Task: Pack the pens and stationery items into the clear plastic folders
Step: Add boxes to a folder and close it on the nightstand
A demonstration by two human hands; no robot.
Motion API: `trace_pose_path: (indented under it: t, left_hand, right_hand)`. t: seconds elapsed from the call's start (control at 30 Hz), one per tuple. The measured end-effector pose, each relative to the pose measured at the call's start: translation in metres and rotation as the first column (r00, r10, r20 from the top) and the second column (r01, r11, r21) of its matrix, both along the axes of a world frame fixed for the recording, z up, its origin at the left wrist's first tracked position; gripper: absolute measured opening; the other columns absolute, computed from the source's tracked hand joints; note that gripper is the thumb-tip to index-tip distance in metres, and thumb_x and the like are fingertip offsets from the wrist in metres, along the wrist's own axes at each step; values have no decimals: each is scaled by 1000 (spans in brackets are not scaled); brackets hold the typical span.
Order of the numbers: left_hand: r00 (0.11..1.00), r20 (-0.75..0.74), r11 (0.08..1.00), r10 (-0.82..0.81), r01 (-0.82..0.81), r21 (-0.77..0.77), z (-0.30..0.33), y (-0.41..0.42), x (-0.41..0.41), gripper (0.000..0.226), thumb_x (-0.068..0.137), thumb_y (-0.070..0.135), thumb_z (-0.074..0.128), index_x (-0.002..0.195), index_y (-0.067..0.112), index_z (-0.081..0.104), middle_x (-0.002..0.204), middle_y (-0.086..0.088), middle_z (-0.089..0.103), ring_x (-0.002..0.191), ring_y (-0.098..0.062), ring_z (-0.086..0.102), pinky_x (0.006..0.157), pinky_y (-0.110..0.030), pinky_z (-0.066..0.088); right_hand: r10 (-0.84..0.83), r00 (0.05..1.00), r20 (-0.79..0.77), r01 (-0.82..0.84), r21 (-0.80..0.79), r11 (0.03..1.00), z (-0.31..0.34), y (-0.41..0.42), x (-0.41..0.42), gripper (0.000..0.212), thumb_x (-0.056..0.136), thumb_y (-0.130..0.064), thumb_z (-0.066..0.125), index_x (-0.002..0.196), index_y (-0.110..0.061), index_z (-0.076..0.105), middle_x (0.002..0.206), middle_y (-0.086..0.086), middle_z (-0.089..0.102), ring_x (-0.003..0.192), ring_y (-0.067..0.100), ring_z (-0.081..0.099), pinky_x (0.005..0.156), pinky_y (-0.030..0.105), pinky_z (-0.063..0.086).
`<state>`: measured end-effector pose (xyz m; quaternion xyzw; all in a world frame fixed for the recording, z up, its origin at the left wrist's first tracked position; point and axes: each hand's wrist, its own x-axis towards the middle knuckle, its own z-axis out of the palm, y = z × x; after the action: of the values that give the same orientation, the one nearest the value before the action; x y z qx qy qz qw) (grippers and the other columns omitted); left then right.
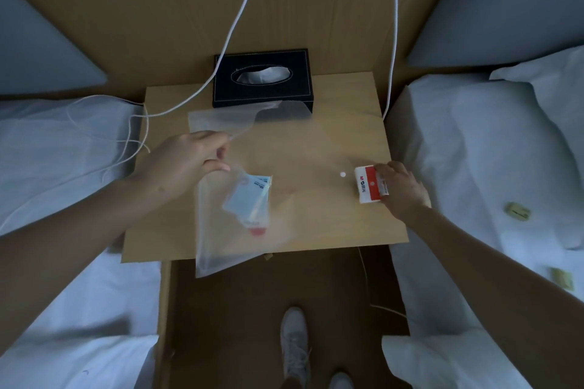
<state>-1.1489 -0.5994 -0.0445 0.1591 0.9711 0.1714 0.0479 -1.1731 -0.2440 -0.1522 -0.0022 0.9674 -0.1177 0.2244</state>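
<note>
I counted two clear folders (278, 139) on the worktop (347, 98); my left hand (186, 161) pinched one flap up. My right hand's (399, 189) fingers gripped one white-and-red box (368, 185) at the right edge, and one packet (249, 202) lay inside the near folder (227, 246).

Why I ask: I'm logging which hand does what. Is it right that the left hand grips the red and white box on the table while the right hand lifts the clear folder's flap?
Not quite: the hands are swapped. In the head view, the right hand grips the red and white box on the table, while the left hand lifts the clear folder's flap.
</note>
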Motion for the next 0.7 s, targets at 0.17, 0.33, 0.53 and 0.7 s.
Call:
trace_pose_path:
  t: [0.17, 0.33, 0.53, 0.7]
  left_hand:
    - [997, 64, 999, 31, -32, 19, -5, 7, -5, 24, 81, 17, 72, 86, 3, 54, 81, 4, 53, 62, -21, 45, 59, -34, 38]
    - [995, 92, 999, 26, -24, -21, -11, 15, -9, 21, 82, 18, 71, 88, 6, 55, 82, 1, 57, 60, -15, 47, 58, -29, 33]
    - [998, 61, 1000, 20, -19, -19, -14, 16, -5, 24, 80, 17, 73, 92, 3, 58, 91, -7, 65, 77, -30, 59, 64, -34, 43]
    - [997, 41, 998, -60, 59, 17, -17, 11, 2, 27, 82, 23, 70, 91, 24, 44, 110, -9, 66, 92, -34, 64, 71, -48, 52]
  right_hand:
    - [-67, 991, -115, 41, -211, 977, 34, 0, -2, 65, 82, -6, 70, 139, -17, 42, 138, 6, 42, 123, 25, 46, 95, 41, 47]
    - [61, 979, -197, -118, -295, 948, 70, -28, -5, 64, 82, -3, 69, 138, -15, 43, 141, 6, 40, 126, 26, 45, 102, 41, 44]
    - [292, 953, -78, -302, -299, 905, 61, -87, 0, 64, 83, -16, 71, 140, -21, 42, 143, 6, 36, 126, 26, 43, 99, 35, 42]
    - [490, 872, -8, -483, -183, 856, 24, -141, 0, 52, 88, -16, 64, 135, -27, 47, 143, 6, 28, 125, 28, 38, 100, 35, 40]
